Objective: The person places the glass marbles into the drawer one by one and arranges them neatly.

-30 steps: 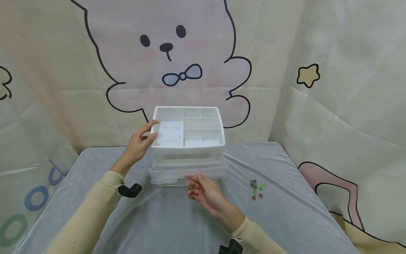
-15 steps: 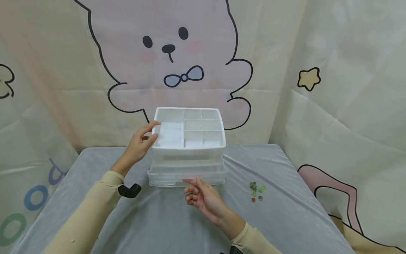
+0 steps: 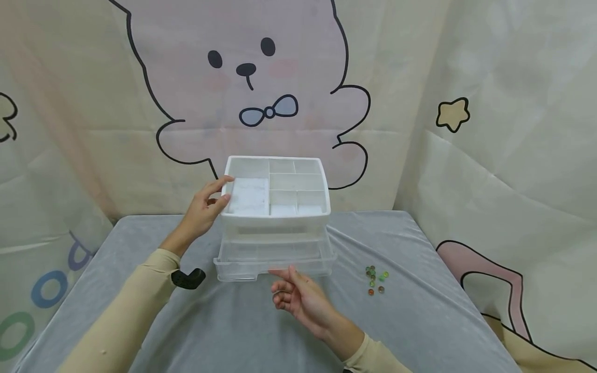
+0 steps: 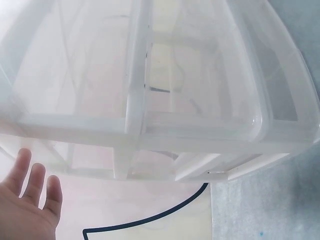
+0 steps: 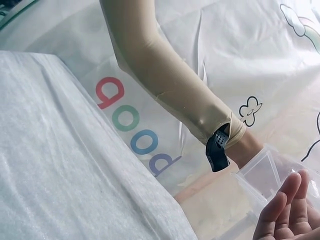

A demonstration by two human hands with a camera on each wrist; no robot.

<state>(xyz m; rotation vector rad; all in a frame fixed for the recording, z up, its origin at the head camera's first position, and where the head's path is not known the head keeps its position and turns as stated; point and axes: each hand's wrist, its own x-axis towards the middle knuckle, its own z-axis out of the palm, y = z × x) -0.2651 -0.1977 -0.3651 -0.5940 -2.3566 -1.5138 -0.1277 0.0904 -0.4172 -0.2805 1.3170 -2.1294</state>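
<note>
A white plastic storage box (image 3: 275,221) with a divided open tray on top stands on the table. Its clear lower drawer (image 3: 233,270) juts out at the front. My left hand (image 3: 198,212) holds the box's upper left rim, thumb and index finger over the edge. In the left wrist view, the other fingers (image 4: 35,185) lie beside the box wall. At the middle of the drawer front, my right hand (image 3: 305,298) pinches the lip with thumb and index finger. The remaining right fingers (image 5: 292,200) are loosely bent, and the top compartments hold nothing.
Several small glass marbles (image 3: 372,284) in green and brown lie to the right of the box. Grey cloth (image 3: 186,331) covers the table. A printed curtain (image 3: 392,62) hangs close behind and along both sides.
The clear drawer has slid further out towards me, with my right hand moving along with it. My left hand stays at the rim, and the box body keeps its place.
</note>
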